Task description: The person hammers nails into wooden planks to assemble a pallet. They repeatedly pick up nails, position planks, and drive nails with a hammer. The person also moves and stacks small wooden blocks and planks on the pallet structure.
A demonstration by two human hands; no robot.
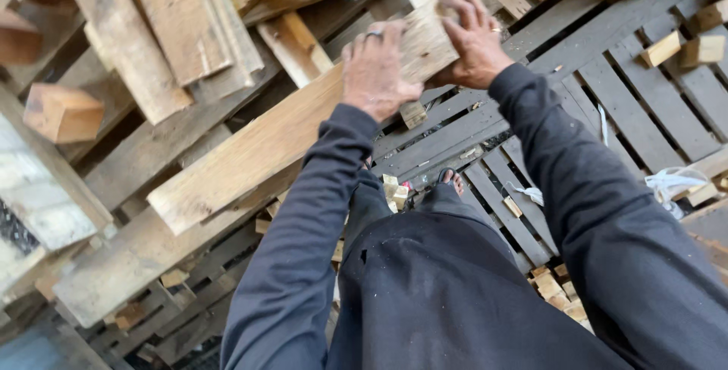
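The person stood on a dark slatted pallet [607, 89], both arms in dark sleeves stretched forward. The left hand [377, 70], a ring on one finger, lay flat on top of a long pale plank [273, 139] near its upper end. The right hand [472, 40], also ringed, gripped that same end, fingers curled over its edge. The plank ran down and to the left across a heap of rough boards [163, 32]. A squat wooden block [62, 112] sat at the left of the heap. Small offcuts [661, 48] lay scattered on the pallet, and a sandalled foot [451, 180] showed below the hands.
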